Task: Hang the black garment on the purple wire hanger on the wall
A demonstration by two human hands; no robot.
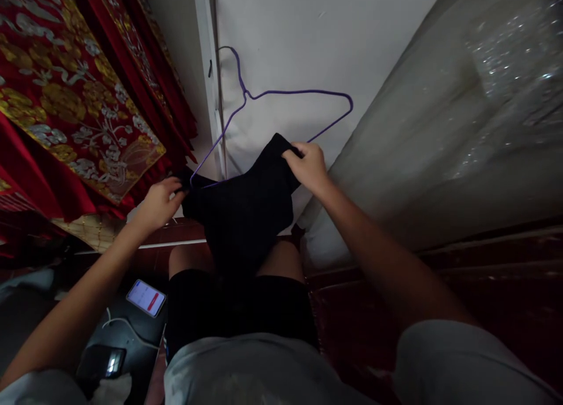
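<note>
A black garment (246,217) stretches between my two hands and drapes down over my lap; its exact kind is hard to make out in the dim light. Behind its top edge is a purple hanger (303,92), hook toward the upper left. The hanger's left end lies at the garment's left corner, while its right end sticks out free above the cloth. My left hand (162,202) pinches that left corner, close to the hanger. At the upper right edge, my right hand (308,163) grips the cloth with thumb and fingers.
Red cloth with gold and silver flowers (83,94) hangs at the left. A lit phone (146,297), a white cable (127,324) and a dark device (102,362) lie at lower left. A big plastic-wrapped bulk (417,129) fills the right, beside a white panel (316,35).
</note>
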